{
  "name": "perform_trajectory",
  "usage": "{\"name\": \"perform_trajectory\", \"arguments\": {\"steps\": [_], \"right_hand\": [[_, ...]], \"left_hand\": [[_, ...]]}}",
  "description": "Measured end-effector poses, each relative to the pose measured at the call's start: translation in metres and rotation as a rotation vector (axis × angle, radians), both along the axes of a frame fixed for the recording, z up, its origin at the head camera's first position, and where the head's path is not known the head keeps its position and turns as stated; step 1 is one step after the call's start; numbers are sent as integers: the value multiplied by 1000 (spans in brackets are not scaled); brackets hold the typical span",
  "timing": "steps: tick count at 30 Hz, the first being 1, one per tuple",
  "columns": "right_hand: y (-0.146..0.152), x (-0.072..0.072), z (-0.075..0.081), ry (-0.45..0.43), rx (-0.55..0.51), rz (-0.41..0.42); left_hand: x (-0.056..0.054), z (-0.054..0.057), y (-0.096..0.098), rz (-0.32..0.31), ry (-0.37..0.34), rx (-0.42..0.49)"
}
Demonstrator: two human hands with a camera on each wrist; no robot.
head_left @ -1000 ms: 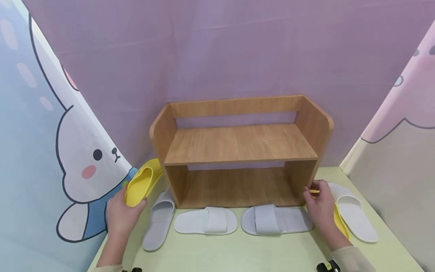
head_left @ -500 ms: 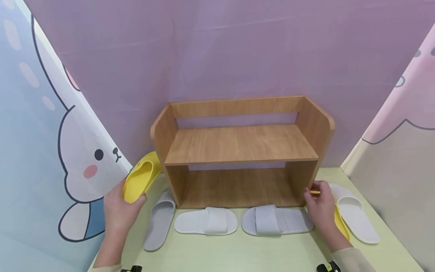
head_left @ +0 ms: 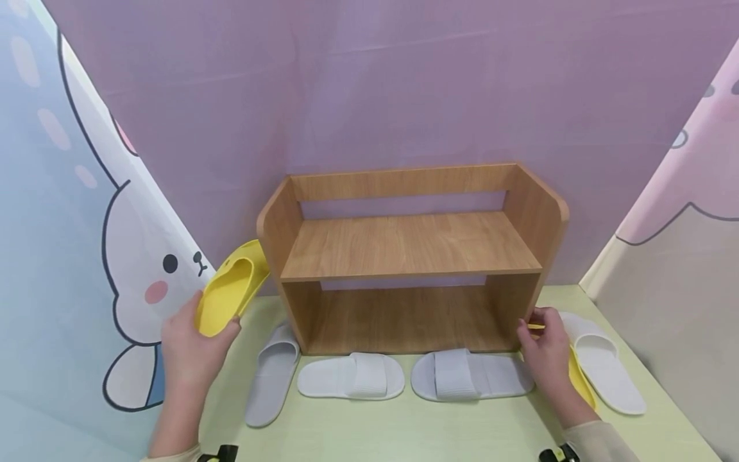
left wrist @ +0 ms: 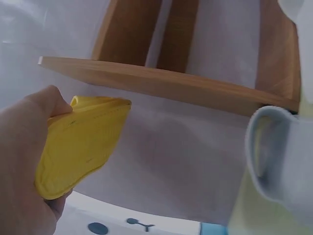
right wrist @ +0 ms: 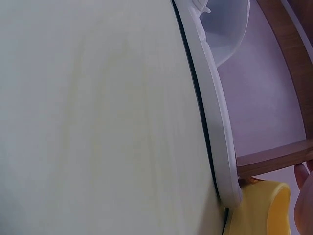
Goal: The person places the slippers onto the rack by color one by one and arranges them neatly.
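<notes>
My left hand (head_left: 193, 346) grips a yellow slipper (head_left: 225, 292), raised beside the left panel of a wooden shelf unit (head_left: 410, 247). In the left wrist view the yellow slipper (left wrist: 78, 147) shows its underside, with the thumb on one side and fingertips at the lower edge. My right hand (head_left: 545, 350) is at the front edge of the shelf's right panel, fingers bent; whether they pinch the panel or only touch it is unclear. Another yellow slipper (head_left: 582, 380) lies partly hidden behind that hand. In the right wrist view this slipper (right wrist: 254, 208) appears apart from the fingertips (right wrist: 301, 174).
On the pale green table (head_left: 416, 436), a white slipper (head_left: 351, 375) and a grey slipper (head_left: 472, 375) lie before the shelf. Another grey slipper (head_left: 272, 378) lies left of it, and a white one (head_left: 606, 366) at the right. A purple cloth (head_left: 398, 83) hangs behind.
My left hand has lifted the yellow slipper upward and shifted it to the left. The right hand and the shelf have stayed in place.
</notes>
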State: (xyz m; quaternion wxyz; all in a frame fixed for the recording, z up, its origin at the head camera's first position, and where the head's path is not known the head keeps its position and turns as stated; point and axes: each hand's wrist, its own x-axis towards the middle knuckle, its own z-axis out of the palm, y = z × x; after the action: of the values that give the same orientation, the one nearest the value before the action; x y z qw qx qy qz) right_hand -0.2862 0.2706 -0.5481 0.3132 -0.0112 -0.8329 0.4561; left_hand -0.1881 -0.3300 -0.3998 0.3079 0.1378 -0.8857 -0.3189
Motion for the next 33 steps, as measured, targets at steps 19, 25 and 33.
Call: {"name": "perform_trajectory", "arguments": {"steps": [19, 25, 33], "right_hand": [[-1, 3, 3, -60, -9, 10], [0, 4, 2, -85, -12, 5], [0, 3, 1, -93, -20, 0]], "left_hand": [[10, 45, 3, 24, 84, -55], [10, 51, 7, 43, 86, -15], [9, 60, 13, 39, 245, -27]]}}
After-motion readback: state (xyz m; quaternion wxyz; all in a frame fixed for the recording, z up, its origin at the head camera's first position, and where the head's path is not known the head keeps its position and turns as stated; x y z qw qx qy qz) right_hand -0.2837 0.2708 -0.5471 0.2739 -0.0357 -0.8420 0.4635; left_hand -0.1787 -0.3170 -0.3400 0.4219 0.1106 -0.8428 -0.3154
